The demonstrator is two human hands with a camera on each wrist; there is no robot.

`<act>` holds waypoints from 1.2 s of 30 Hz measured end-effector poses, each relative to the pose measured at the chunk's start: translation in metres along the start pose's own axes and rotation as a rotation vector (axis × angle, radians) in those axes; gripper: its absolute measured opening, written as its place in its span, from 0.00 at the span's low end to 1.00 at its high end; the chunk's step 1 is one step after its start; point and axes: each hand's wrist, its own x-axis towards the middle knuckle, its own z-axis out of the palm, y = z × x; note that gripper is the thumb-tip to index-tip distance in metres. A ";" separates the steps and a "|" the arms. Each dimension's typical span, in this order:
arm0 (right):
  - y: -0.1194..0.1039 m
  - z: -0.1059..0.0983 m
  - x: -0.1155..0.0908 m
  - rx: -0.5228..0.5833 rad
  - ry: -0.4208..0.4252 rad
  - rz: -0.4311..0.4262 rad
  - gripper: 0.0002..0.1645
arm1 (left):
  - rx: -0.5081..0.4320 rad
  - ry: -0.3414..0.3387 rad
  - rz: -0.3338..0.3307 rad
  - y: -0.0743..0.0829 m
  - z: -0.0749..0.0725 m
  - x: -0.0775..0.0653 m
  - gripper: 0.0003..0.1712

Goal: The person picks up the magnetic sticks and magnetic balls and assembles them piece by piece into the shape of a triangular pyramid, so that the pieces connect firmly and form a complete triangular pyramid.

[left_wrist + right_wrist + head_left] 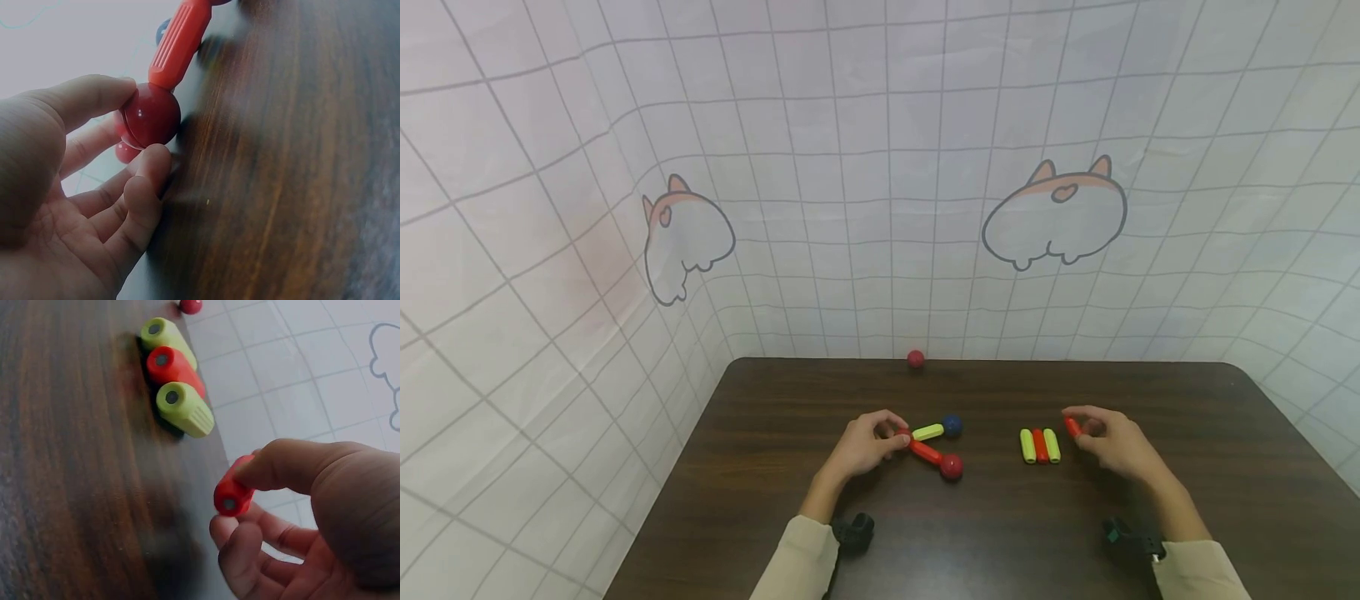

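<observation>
My left hand (867, 446) pinches a red ball (152, 115) between thumb and fingers. A red rod (181, 47) joins that ball to a second red ball (951, 466). Just behind it lies a yellow-green rod (928, 432) with a dark blue ball (952, 426) at its far end. On the right, my right hand (1116, 442) grips a short red rod (236, 487) between thumb and fingers, its grey disc end facing the camera. Left of this hand, a red rod (175, 369) lies between two yellow-green rods (185, 409), side by side on the table.
A lone red ball (915, 359) sits at the back edge of the dark wooden table (1000, 533). Behind the table and along its sides hangs a white gridded curtain (850, 208). Each wrist wears a black camera mount, the left one (853, 533) close over the tabletop.
</observation>
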 end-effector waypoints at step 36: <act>-0.059 0.027 0.004 0.299 -0.028 -0.206 0.22 | -0.007 -0.006 0.003 -0.002 0.001 0.000 0.10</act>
